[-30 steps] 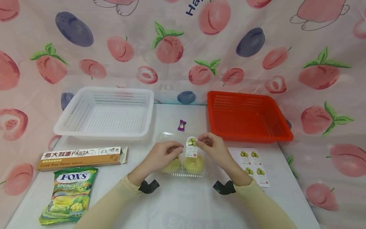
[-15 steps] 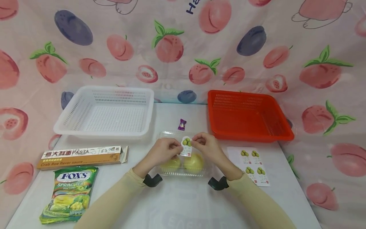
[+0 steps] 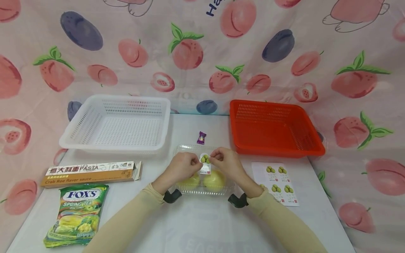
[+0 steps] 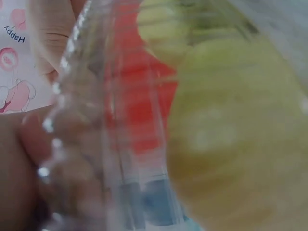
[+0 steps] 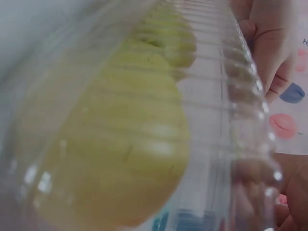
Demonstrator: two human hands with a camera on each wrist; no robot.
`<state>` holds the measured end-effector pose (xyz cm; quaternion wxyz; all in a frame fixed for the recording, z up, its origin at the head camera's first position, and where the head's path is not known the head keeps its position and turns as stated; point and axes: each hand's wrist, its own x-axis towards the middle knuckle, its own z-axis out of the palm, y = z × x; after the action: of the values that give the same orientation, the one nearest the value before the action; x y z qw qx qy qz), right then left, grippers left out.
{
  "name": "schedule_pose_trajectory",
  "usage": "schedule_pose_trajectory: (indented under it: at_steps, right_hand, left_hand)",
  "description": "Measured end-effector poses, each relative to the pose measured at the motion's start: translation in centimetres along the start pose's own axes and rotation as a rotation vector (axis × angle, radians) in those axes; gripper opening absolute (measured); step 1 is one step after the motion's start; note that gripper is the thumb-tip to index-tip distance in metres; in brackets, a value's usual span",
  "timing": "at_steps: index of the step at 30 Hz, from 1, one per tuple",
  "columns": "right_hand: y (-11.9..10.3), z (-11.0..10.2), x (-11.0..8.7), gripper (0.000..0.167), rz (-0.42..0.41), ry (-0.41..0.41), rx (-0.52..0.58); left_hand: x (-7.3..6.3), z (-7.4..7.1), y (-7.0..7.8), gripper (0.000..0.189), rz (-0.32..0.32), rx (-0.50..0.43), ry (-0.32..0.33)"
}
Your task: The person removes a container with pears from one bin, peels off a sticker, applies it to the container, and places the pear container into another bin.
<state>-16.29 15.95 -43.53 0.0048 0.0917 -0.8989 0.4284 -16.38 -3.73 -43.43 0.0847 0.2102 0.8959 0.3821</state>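
A white sticker label (image 3: 205,169) printed with green fruit is stretched between my two hands over a clear plastic clamshell box (image 3: 204,192). My left hand (image 3: 181,166) pinches its left edge, and my right hand (image 3: 230,164) pinches its right edge near the top. Inside the shut box lie two yellow-green fruits, pear-like in the wrist views; the right one (image 3: 215,181) shows most. Both wrist cameras look through the box's ribbed wall at a fruit (image 4: 236,130) on one side and a fruit (image 5: 125,134) on the other.
Behind the box lie a purple wrapped candy (image 3: 201,138), a white basket (image 3: 152,147) and a red basket (image 3: 275,151). At left are a pasta box (image 3: 88,174) and a green candy bag (image 3: 77,215). A sheet of similar labels (image 3: 282,180) lies at right.
Both hands have drawn the label left and slightly down over the box. It tilted half a second ago and now stands nearly straight. My right forearm has shifted inward.
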Motion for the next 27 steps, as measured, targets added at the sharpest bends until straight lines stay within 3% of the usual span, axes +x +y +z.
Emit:
schedule_pose_trajectory:
  at_steps: [7,14,21,27]
  right_hand:
    - [0.0,0.7,0.2,0.008,-0.074,0.02,-0.125]
    - [-0.3,1.2,0.0,0.008,-0.088,0.031,-0.22]
    - [-0.1,1.6,0.1,0.008,-0.116,0.033,-0.291]
    - [0.0,1.6,0.2,0.009,-0.113,0.031,-0.297]
  left_hand:
    - [0.2,0.2,-0.2,0.018,-0.01,0.107,-0.003]
    - [0.2,0.4,0.1,0.02,0.006,0.153,0.007]
    - [0.3,0.4,0.3,0.023,0.028,0.208,0.009]
    - [0.3,0.4,0.4,0.022,0.01,0.213,0.005]
